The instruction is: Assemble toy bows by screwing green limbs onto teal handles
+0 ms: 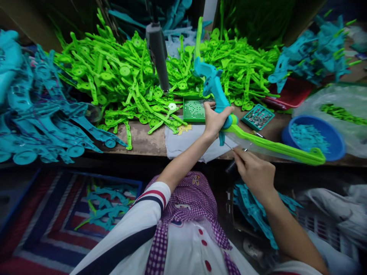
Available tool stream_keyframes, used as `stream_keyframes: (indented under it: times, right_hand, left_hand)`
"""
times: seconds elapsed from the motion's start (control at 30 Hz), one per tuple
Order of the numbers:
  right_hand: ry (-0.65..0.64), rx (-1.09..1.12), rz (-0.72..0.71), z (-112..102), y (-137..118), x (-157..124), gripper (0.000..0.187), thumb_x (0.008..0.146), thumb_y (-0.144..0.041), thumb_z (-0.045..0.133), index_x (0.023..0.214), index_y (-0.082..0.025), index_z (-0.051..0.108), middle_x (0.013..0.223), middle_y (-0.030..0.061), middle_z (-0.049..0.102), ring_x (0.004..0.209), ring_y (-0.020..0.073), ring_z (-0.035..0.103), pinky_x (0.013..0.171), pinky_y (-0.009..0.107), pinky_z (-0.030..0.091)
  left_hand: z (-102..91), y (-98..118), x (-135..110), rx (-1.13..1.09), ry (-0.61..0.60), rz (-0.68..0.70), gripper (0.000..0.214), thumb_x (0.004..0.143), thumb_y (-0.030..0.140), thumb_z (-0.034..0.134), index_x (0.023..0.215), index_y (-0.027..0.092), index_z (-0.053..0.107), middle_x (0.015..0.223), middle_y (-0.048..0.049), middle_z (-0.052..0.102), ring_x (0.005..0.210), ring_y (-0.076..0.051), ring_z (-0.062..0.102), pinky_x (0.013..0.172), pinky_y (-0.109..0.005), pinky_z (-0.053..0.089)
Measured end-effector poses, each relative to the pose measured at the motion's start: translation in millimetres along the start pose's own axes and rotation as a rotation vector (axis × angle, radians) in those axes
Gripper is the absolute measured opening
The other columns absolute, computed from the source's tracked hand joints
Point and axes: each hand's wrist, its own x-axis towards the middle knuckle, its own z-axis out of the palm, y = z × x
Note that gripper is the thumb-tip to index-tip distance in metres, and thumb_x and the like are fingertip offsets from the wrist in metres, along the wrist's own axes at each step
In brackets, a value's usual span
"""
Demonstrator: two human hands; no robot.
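Note:
My left hand [214, 119] is closed round a teal plastic toy handle [213, 88] joined to a long green plastic arm [272, 146] that reaches out to the right over the bench edge. My right hand [252, 172] sits just below it, fingers pinched on a thin dark tool [233, 165] whose metal tip points up at the joint. A grey cloth [186, 142] lies on the bench under the left hand.
A big heap of green plastic parts [123, 80] fills the back of the bench. Teal parts [43, 110] are piled left and at back right [312, 53]. A hanging grey power screwdriver [158, 53], a green screw tray [194, 110], a teal screw tray [258, 117] and a blue bowl [315, 135] stand nearby.

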Motion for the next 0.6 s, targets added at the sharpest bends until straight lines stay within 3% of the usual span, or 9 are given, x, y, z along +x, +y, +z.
stream_keyframes:
  times: [0.13, 0.33, 0.47, 0.6]
  right_hand:
    - [-0.049, -0.221, -0.031, -10, -20, -2, 0.028, 0.097, -0.022, 0.049, 0.106, -0.018, 0.075, 0.064, 0.0045, 0.067, 0.052, 0.0130, 0.053, 0.052, 0.031, 0.019]
    - [-0.151, -0.277, -0.064, -16, -41, 4, 0.029, 0.090, -0.007, 0.045, 0.102, -0.008, 0.071, 0.066, 0.0088, 0.064, 0.053, 0.0146, 0.053, 0.054, 0.032, 0.021]
    - [-0.186, -0.206, 0.011, -11, -30, 9, 0.025, 0.093, -0.014, 0.048, 0.091, -0.015, 0.074, 0.066, 0.0072, 0.068, 0.049, 0.0144, 0.053, 0.052, 0.031, 0.016]
    - [-0.096, 0.024, 0.062, 0, -6, 8, 0.028, 0.097, -0.030, 0.050, 0.100, -0.021, 0.077, 0.081, 0.0062, 0.077, 0.061, 0.0165, 0.064, 0.054, 0.029, 0.027]
  left_hand:
    - [0.8, -11, -3, 0.029, 0.026, -0.006, 0.058, 0.065, 0.031, 0.091, 0.100, 0.026, 0.045, 0.099, 0.0008, 0.060, 0.097, -0.017, 0.062, 0.093, -0.036, 0.046]
    - [2.6, -25, -5, 0.110, 0.027, 0.022, 0.052, 0.069, 0.025, 0.088, 0.096, 0.027, 0.043, 0.087, 0.0027, 0.056, 0.091, -0.016, 0.061, 0.088, -0.032, 0.047]
    - [3.5, -20, -5, 0.079, 0.035, 0.018, 0.049, 0.072, 0.021, 0.085, 0.092, 0.027, 0.041, 0.082, 0.0044, 0.054, 0.082, -0.015, 0.059, 0.083, -0.032, 0.047]
    - [3.7, -3, -3, 0.020, 0.016, 0.005, 0.047, 0.074, 0.017, 0.082, 0.092, 0.026, 0.040, 0.081, 0.0052, 0.055, 0.074, -0.012, 0.058, 0.079, -0.031, 0.046]
